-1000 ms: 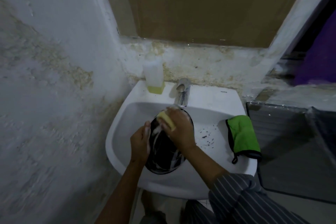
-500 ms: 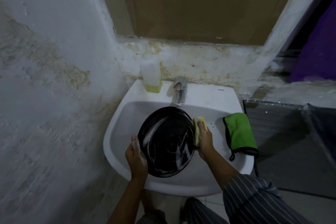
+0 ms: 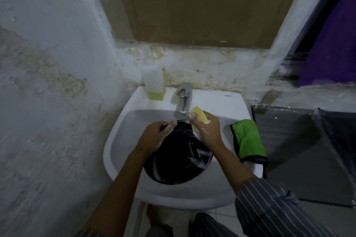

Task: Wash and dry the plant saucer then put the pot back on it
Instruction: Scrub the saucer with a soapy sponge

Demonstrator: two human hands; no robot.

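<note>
The left hand (image 3: 156, 136) grips the far rim of the black saucer (image 3: 177, 159), tilting it over the sink (image 3: 119, 140) so suds drain; the right hand (image 3: 208, 131) clenches a yellow sponge (image 3: 198, 116) at its upper edge. Half a second earlier the saucer faced up, seemingly since flipped.

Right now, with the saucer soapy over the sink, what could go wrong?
The saucer is streaked with suds and held by the left hand alone at its rim, so it could slip into the sink. The right hand scrubs with the sponge close to the tap and may knock it.
</note>
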